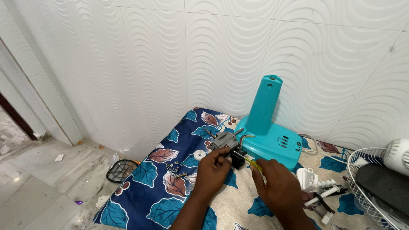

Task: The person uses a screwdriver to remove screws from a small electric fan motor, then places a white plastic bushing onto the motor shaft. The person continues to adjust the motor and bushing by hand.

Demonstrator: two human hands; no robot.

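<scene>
My left hand (215,167) grips a small grey metal fan motor assembly (226,140) with a black block beneath it, held just above a leaf-patterned cloth. My right hand (275,185) holds a yellow-handled screwdriver (252,163) whose tip points at the black part of the motor. Directly behind stands a turquoise fan base with an upright neck (266,127); wires run from it to the motor. A pile of small screws (175,169) and a white round part (199,154) lie on the cloth left of my left hand.
The blue and beige leaf-patterned cloth (149,200) covers a raised surface against a white wavy-tiled wall. White plastic parts (313,181) lie to the right; a white wire fan guard and dark blade (375,183) sit far right. A black mesh piece (120,170) lies on the floor at left.
</scene>
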